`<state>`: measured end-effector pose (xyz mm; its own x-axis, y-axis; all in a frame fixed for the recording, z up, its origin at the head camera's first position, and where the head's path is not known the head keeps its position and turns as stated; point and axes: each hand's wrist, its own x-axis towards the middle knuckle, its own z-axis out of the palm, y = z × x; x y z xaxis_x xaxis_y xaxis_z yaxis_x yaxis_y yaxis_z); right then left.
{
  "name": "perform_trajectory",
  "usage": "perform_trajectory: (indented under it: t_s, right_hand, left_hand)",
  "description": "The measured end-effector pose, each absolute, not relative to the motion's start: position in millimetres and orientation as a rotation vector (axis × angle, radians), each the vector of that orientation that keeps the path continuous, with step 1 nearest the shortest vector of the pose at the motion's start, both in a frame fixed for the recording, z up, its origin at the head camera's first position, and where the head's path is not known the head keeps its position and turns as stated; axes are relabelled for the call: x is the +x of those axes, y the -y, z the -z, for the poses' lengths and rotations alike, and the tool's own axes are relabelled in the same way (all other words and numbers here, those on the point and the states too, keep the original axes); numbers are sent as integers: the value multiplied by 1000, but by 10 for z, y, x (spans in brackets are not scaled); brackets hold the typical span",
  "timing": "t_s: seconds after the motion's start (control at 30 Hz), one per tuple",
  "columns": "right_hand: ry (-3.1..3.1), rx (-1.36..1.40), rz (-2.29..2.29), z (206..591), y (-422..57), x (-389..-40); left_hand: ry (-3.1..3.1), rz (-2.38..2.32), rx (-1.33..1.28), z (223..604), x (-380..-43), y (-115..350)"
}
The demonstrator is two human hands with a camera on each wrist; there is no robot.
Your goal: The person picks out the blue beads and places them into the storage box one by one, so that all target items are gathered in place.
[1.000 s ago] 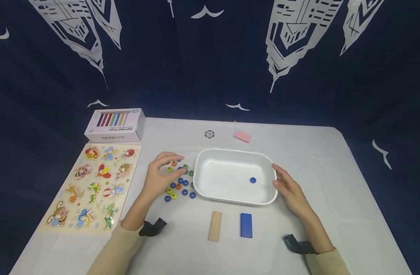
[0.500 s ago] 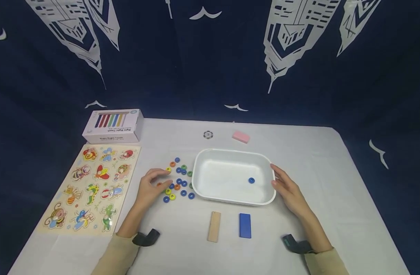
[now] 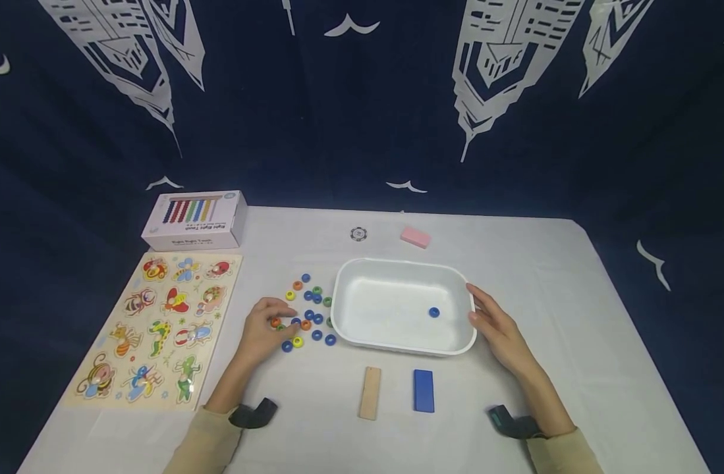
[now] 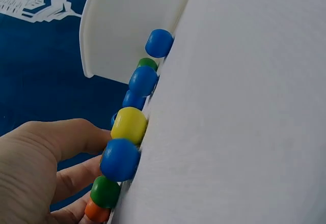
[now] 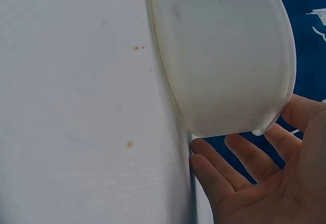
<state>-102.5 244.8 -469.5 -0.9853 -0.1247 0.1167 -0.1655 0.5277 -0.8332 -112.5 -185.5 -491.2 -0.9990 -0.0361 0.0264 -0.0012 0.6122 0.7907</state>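
Note:
Small round beads in blue, yellow, green and orange lie loose left of a white tray (image 3: 397, 347). My left hand (image 3: 263, 329) is down among them, thumb and forefinger apart on either side of a blue bead (image 3: 296, 321). In the left wrist view the fingers reach behind a yellow bead (image 4: 129, 125) and a nearer blue bead (image 4: 120, 160), which hide the fingertips. My right hand (image 3: 501, 332) holds the tray's right end, thumb and fingers at the rim (image 5: 290, 89). One blue bead (image 3: 434, 312) lies inside the tray.
Before the tray lie a plain wooden block (image 3: 370, 394) and a blue block (image 3: 423, 391). Behind it are a pink block (image 3: 416, 237) and a round chip (image 3: 358, 234). An insect picture board (image 3: 160, 329) and a box (image 3: 195, 220) stand at left.
My left hand has moved left and down from beside the tray to the beads, its thumb and forefinger drawing closer together. The right hand stays at the tray's rim.

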Motion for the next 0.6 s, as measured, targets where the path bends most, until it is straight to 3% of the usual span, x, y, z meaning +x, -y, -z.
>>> perform_trajectory:
  t_s: [0.37,0.6]
  right_hand:
    - [2725,260,-1483,4639,-2430,-1013]
    - [2716,262,-1502,4416,-2327,-928]
  left_hand:
    - [2529,1431,42,4690,-1130,1752]
    - [2371,1576,-263,4262,-1230,1272]
